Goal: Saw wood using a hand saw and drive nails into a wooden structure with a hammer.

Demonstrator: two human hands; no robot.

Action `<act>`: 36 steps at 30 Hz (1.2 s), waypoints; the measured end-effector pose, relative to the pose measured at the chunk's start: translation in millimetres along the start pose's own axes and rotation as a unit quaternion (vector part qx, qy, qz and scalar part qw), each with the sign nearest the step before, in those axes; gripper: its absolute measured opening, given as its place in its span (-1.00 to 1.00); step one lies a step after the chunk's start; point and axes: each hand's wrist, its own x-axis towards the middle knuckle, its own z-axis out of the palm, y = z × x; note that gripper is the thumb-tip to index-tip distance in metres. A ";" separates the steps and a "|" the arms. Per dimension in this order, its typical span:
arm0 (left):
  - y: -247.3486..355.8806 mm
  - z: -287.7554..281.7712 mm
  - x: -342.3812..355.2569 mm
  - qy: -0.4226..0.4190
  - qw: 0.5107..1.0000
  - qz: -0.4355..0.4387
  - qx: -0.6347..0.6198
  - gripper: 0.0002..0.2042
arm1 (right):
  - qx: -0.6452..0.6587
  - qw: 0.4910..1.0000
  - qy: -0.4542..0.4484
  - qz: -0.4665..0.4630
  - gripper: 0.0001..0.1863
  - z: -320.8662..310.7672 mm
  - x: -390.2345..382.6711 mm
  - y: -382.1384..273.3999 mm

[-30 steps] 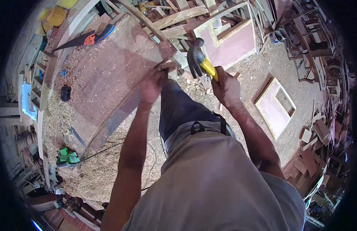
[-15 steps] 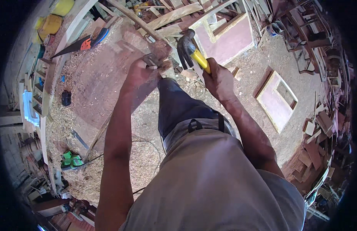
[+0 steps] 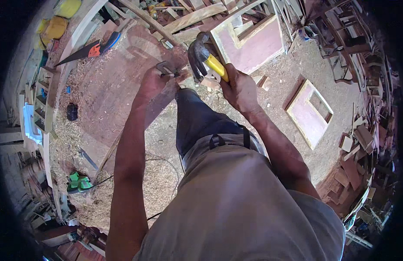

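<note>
A claw hammer (image 3: 216,67) with a yellow handle and dark head is gripped in my right hand (image 3: 241,90). Its head is raised just right of my left hand (image 3: 152,83), apart from it. The fingers of my left hand are closed on a small dark metal piece (image 3: 166,68), whose exact kind I cannot make out. That piece is at the right edge of a broad reddish-brown wooden surface (image 3: 110,87), close to a small wood block (image 3: 184,77). My fingertips are partly hidden.
A handsaw (image 3: 86,53) lies at the far left, near a black object (image 3: 72,112). A green tool (image 3: 79,182) with a cord rests lower left. One framed panel (image 3: 309,114) lies on the shaving-strewn floor at right; another panel (image 3: 258,45) leans on scrap wood ahead.
My right hand and the hammer have moved left, bringing the hammer head closer to my left hand. The left hand keeps its hold in nearly the same place.
</note>
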 end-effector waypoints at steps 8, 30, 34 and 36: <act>8.0 -0.7 0.0 -0.001 1.000 -0.014 0.023 -0.84 | -0.013 1.000 -0.002 -0.002 -0.70 -0.6 9.7 -2.5; 6.6 32.7 -12.8 0.112 0.991 0.005 -0.073 -0.65 | -0.177 0.955 -0.097 -0.218 -0.76 12.1 66.7 -11.3; 6.6 34.9 -13.5 0.125 0.977 -0.029 -0.172 -0.65 | -0.127 0.974 -0.072 -0.172 -0.77 10.8 69.7 -11.4; 5.1 30.4 -13.3 0.109 0.984 -0.011 -0.138 -0.65 | -0.085 0.977 -0.087 -0.175 -0.77 8.8 69.4 -12.1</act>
